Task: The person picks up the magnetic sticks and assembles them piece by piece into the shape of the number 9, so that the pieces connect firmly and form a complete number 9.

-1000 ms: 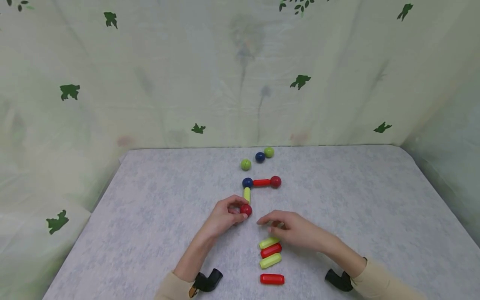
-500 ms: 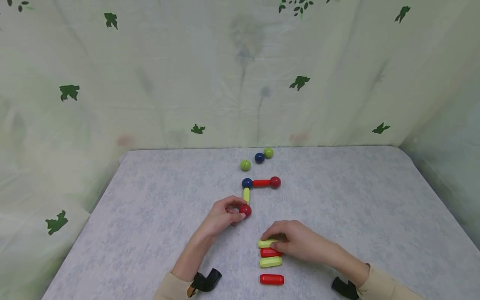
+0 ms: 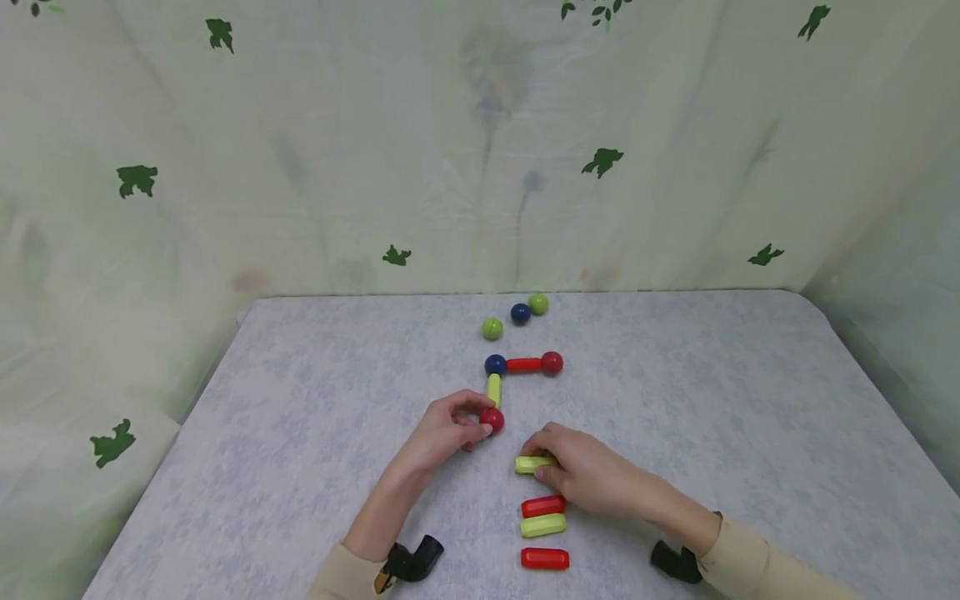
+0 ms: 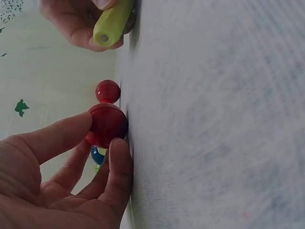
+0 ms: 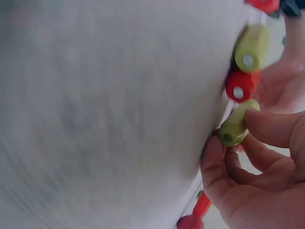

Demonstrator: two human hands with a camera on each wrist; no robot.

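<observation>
Left hand (image 3: 450,427) pinching red ball (image 3: 492,420), right hand (image 3: 588,467) holding lime rod (image 3: 528,465)

The left grip is fitting narrowly round the red ball, which is sitting at the near end of a lime link (image 3: 493,389). That link is meeting a blue ball (image 3: 495,364), where a red link (image 3: 523,365) is leading right to a second red ball (image 3: 552,363). The right grip is pinching the lime rod near the first ball. In the foreground, a red rod (image 3: 542,507) and another lime rod (image 3: 543,525) are lying side by side on the worktop (image 3: 690,400).
</observation>
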